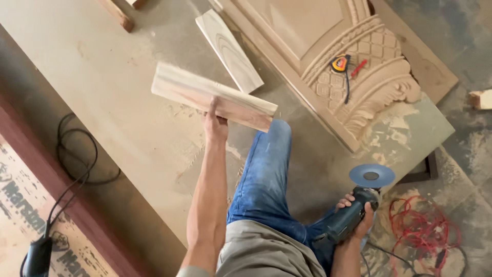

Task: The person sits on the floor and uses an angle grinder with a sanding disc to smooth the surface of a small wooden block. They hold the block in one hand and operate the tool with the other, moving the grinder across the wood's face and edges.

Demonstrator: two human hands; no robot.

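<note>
1. Large pale board [102, 102] lies flat across the floor, dusted with sawdust; it takes up most of the upper left.
2. Carved wooden panel [353, 61] lies at upper right, with lattice and scroll relief along its curved end. A yellow tape measure [340, 63] and a red pencil [359, 67] rest on the carving, just beside each other.
3. Person's leg in blue jeans [264, 174] stretches out over the board, knee toward the panel.
4. Wood plank [214, 96], light with a reddish streak, is held up off the board, tilted, its long axis running lower right. Left hand [215, 125] grips it from underneath, thumb pressed up on the near face.
5. Second plank [229, 50] lies flat just beyond the held one, apart from it.
6. Angle grinder [353, 213], dark body with a blue disc facing up, sits low at right beside the knee. Right hand [359, 210] is wrapped tightly round its body.
7. Red cable [423, 231] coils on the floor right of the grinder; black cable [77, 159] loops at left.
</note>
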